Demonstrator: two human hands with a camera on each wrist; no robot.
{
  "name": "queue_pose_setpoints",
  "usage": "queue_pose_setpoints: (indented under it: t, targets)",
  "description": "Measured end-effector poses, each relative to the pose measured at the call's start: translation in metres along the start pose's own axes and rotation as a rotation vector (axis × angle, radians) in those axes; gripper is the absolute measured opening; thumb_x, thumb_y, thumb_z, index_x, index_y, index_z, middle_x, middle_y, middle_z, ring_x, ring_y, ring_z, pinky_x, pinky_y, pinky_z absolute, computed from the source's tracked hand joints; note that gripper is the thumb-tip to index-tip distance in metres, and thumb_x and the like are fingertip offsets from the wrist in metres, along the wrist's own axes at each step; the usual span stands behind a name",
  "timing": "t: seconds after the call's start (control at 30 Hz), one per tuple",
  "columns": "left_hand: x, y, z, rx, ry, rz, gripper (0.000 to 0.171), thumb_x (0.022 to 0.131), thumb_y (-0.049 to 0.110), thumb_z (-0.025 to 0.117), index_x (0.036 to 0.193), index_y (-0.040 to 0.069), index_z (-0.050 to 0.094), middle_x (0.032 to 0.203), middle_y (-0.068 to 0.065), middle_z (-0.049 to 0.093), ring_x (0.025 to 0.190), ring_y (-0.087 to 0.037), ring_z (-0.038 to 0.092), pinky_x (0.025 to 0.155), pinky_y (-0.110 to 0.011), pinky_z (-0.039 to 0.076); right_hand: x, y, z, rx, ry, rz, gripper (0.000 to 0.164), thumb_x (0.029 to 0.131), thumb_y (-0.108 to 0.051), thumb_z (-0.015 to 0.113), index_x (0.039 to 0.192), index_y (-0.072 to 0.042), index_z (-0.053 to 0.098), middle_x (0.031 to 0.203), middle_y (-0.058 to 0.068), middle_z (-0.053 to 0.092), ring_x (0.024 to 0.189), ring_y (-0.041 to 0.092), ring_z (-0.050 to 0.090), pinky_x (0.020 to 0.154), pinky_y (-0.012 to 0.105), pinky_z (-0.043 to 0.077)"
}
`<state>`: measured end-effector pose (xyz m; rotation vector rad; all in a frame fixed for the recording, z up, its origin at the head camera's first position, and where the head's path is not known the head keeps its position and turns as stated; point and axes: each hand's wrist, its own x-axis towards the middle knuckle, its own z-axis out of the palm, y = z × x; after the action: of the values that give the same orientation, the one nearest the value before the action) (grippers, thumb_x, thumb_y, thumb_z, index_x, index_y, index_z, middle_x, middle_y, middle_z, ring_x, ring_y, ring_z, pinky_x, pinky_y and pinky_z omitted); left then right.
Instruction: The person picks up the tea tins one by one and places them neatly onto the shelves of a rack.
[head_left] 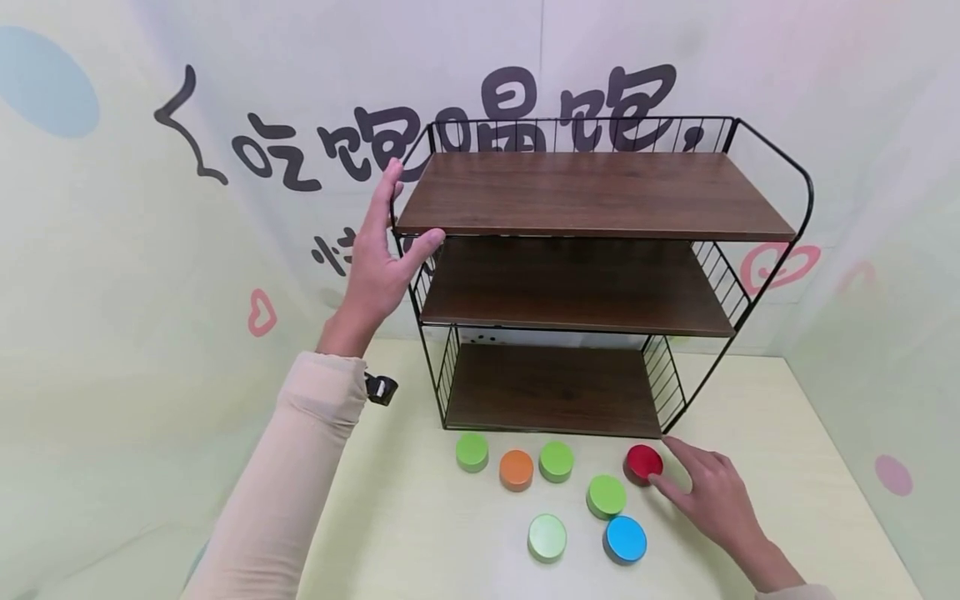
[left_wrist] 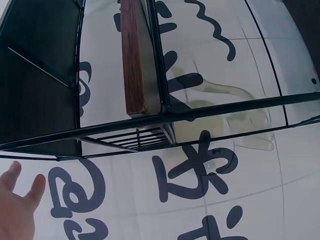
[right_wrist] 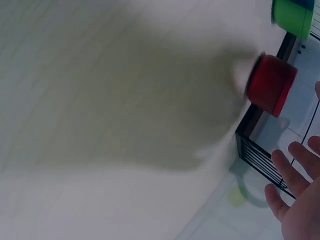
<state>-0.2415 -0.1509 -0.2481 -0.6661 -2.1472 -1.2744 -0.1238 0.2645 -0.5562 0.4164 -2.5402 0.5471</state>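
A three-tier rack with dark wood shelves and a black wire frame stands upright against the wall. My left hand is raised at its upper left side, thumb in front of the top shelf's corner and fingers stretched along the side frame. In the left wrist view, the spread fingers appear just past the black bars. On the table by the rack's front right corner sits a red round container. Close beside it, my right hand reaches with thumb and fingers spread, thumb tip at the container's edge, nothing held.
In front of the rack are several more round containers: an orange one, a blue one, a pale green one and bright green ones, including one at far left. Printed walls enclose the table at the back and both sides.
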Motion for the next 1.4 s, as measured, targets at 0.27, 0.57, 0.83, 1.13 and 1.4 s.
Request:
queue_pose_setpoints:
  t: [0.27, 0.57, 0.83, 1.13, 1.4]
  targets:
    - [0.004, -0.005, 0.006, -0.026, 0.041, 0.052, 0.07, 0.088, 0.006, 0.073, 0.146, -0.002, 0.034, 0.163, -0.012, 0.025, 0.147, -0.002, 0.019, 0.117, -0.027, 0.017, -0.006, -0.001, 0.016, 0.044, -0.019, 0.038, 0.072, 0.065, -0.024, 0.09, 0.128, -0.002, 0.063, 0.119, 0.022, 0.068, 0.1, 0.042, 0.067, 0.084, 0.061, 0.047]
    - [0.005, -0.01, 0.007, 0.007, 0.047, 0.034, 0.081, 0.091, 0.017, 0.073, 0.155, 0.003, 0.025, 0.16, -0.012, 0.03, 0.144, 0.001, 0.023, 0.116, -0.027, 0.018, -0.005, -0.007, 0.025, 0.052, -0.046, 0.083, 0.07, 0.068, -0.024, 0.09, 0.128, 0.0, 0.063, 0.122, 0.023, 0.067, 0.103, 0.043, 0.066, 0.084, 0.062, 0.049]
    - [0.006, -0.017, 0.011, -0.029, 0.078, 0.116, 0.087, 0.09, 0.044, 0.07, 0.151, -0.003, 0.03, 0.158, -0.017, 0.033, 0.145, -0.001, 0.024, 0.117, -0.028, 0.017, -0.007, -0.007, 0.028, 0.06, -0.036, 0.072, 0.065, 0.067, -0.021, 0.091, 0.125, -0.001, 0.066, 0.115, 0.021, 0.07, 0.099, 0.041, 0.068, 0.081, 0.06, 0.051]
    - [0.006, -0.02, 0.014, -0.014, 0.099, 0.121, 0.085, 0.089, 0.042, 0.072, 0.151, 0.0, 0.031, 0.159, -0.01, 0.033, 0.146, -0.002, 0.024, 0.118, -0.028, 0.017, -0.01, -0.005, 0.035, 0.084, 0.001, 0.058, 0.061, 0.066, -0.017, 0.091, 0.12, 0.0, 0.068, 0.111, 0.021, 0.071, 0.095, 0.041, 0.069, 0.077, 0.059, 0.053]
    - [0.006, -0.021, 0.014, -0.001, 0.105, 0.12, 0.085, 0.09, 0.041, 0.072, 0.151, -0.001, 0.03, 0.159, -0.015, 0.032, 0.146, -0.001, 0.023, 0.118, -0.029, 0.016, -0.009, -0.006, 0.036, 0.125, 0.01, 0.069, 0.059, 0.065, -0.014, 0.091, 0.118, 0.0, 0.069, 0.109, 0.02, 0.072, 0.093, 0.04, 0.07, 0.072, 0.054, 0.055]
